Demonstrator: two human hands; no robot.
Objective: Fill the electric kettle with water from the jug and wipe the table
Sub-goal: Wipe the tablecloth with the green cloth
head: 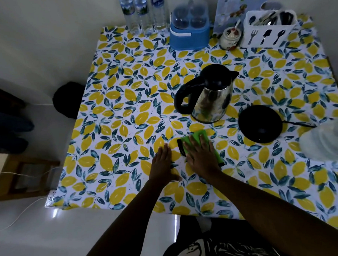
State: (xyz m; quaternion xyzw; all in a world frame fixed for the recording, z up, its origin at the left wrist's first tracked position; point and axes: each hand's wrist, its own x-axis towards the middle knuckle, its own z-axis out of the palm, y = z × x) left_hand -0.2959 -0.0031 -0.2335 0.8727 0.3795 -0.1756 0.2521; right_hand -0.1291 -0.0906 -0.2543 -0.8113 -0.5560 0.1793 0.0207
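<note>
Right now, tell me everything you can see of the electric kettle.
The electric kettle stands upright near the middle of the lemon-print tablecloth, off its round black base, which lies apart to its right. Its body looks like shiny steel, mirroring the cloth's pattern, and widens toward the bottom. The lid, spout and looped handle are black, likely plastic; the lid is shut, the handle points left, the spout right. Nothing but the cloth touches it; the green cloth under the right hand lies just in front.
</note>
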